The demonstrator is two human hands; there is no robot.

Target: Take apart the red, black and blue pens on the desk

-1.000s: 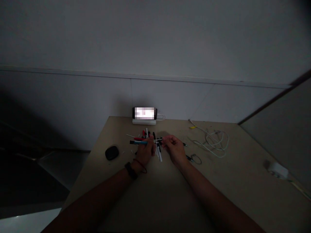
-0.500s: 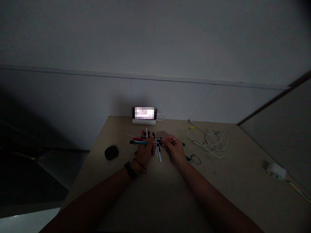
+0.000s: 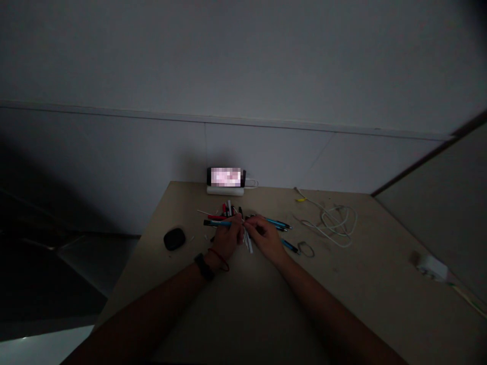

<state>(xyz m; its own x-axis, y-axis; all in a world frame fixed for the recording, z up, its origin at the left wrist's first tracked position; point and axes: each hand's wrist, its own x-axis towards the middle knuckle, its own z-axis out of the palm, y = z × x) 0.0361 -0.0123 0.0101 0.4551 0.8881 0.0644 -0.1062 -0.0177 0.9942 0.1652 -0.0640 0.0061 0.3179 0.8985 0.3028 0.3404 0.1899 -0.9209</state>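
My left hand (image 3: 227, 236) is closed around a blue pen barrel (image 3: 219, 223), whose black end points left. Fingertips of my right hand (image 3: 267, 239) pinch a thin pen refill at the barrel's right end; the refill is almost wholly hidden by the fingers. A red pen part (image 3: 215, 217) lies just behind the left hand. White pen parts (image 3: 249, 244) are on the table between and below the hands. To the right of my right hand rest blue pens (image 3: 279, 223) and another blue pen (image 3: 290, 246).
A lit phone (image 3: 225, 177) leans at the wall on a white block (image 3: 225, 191). A black rounded case (image 3: 174, 239) sits left. On the right are a coiled white cable (image 3: 338, 223), a small grey loop (image 3: 306, 249) and a white power strip (image 3: 431, 267).
My right hand has moved left until its fingertips meet the left hand, and the stretch of refill between them has shortened. The blue pens at right are more exposed. My left hand stays put.
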